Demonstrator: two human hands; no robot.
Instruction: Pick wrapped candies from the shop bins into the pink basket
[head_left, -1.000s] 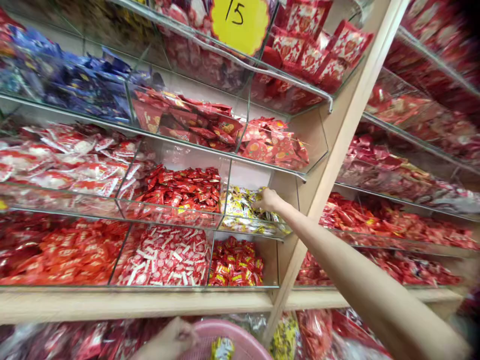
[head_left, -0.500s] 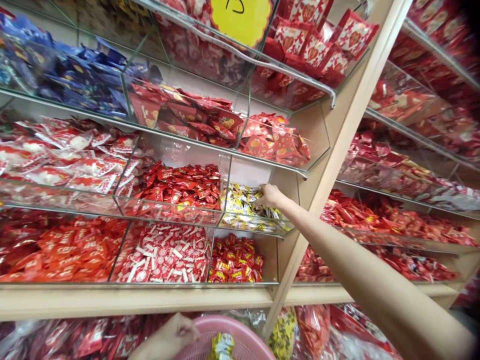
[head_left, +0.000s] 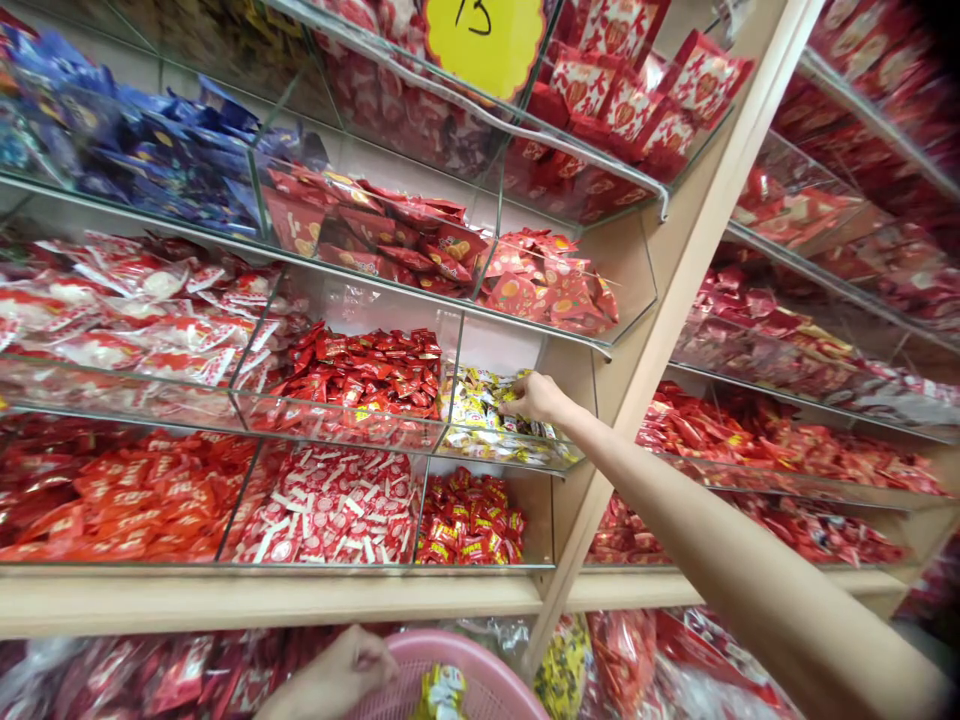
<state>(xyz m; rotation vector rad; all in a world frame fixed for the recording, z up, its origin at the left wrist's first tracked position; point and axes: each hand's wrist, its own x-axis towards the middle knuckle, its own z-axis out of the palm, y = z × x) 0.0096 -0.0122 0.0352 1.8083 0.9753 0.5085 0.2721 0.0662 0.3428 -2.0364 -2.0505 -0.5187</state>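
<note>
While the right hand [head_left: 534,398] reaches into a glass bin [head_left: 517,458] of yellow-and-white candies [head_left: 471,408] on the shelf, its fingers curl down among the wrappers; I cannot tell whether they have pinched one. Below, the left hand [head_left: 341,675] seems to grip the rim of a pink basket [head_left: 499,682], where one yellow candy packet [head_left: 442,692] lies.

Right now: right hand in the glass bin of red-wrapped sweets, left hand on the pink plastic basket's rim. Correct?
No. The head view shows the right hand in the glass bin of yellow-and-white wrapped sweets. The left hand is on the rim of the pink plastic basket.
</note>
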